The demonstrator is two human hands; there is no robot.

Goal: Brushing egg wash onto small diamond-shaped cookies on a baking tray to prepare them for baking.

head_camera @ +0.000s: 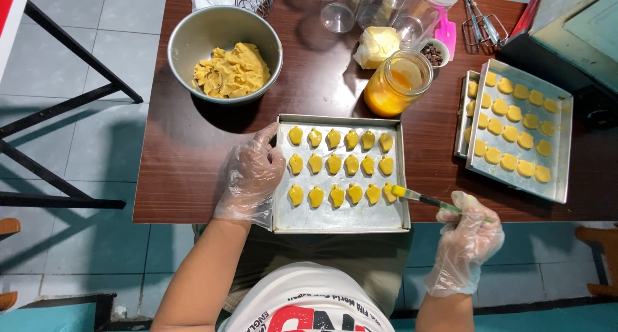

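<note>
Brush (421,198) pinched by right hand (465,237), tip at tray (341,220) right edge | left hand (252,175) spread on left rim

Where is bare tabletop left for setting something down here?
Bare dark wood table lies left of the gloved left hand, below the metal bowl of dough. A narrow strip runs between the two baking trays. The back edge is crowded with clear jars.

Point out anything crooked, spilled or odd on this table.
One oddity: the right-hand tray of round pieces sits tilted, stacked on top of another tray beneath it. No spills show. The near tray lies square, held by the left hand; the right hand holds a brush.
</note>
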